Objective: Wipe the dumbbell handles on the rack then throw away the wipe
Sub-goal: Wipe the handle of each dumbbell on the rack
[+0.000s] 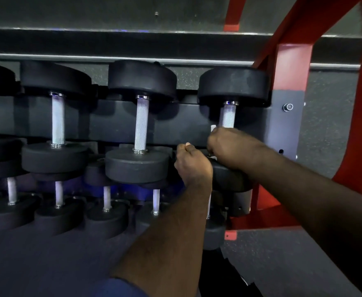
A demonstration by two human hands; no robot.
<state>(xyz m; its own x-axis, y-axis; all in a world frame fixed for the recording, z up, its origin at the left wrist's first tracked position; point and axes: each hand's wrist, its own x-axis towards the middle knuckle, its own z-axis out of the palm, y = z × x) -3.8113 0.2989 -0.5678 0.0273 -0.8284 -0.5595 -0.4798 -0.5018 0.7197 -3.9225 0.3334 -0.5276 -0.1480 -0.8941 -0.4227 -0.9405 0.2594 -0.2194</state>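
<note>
Dim grey wall (111, 11) and speckled dark flooring (283, 264) are surrounding the black steel rack (115, 123). At its right end, the fingers of the right hand (229, 146) are clamping a white wipe (213, 127), mostly hidden, around the knurled silver handle (229, 115) of the last black round-headed dumbbell (232, 86). The left hand (192, 162) is sitting curled beside it, over that dumbbell's near head; whether it is gripping anything is impossible to tell. Red steel uprights (291, 82) are standing alongside.

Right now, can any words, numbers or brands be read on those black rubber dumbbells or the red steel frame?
No readable text anywhere.
Black rubber dumbbell heads: no numbers show.
Red steel frame: bare paint.
Grey rack plate: bolt only.
White wipe gripped by right hand: no print.
</note>
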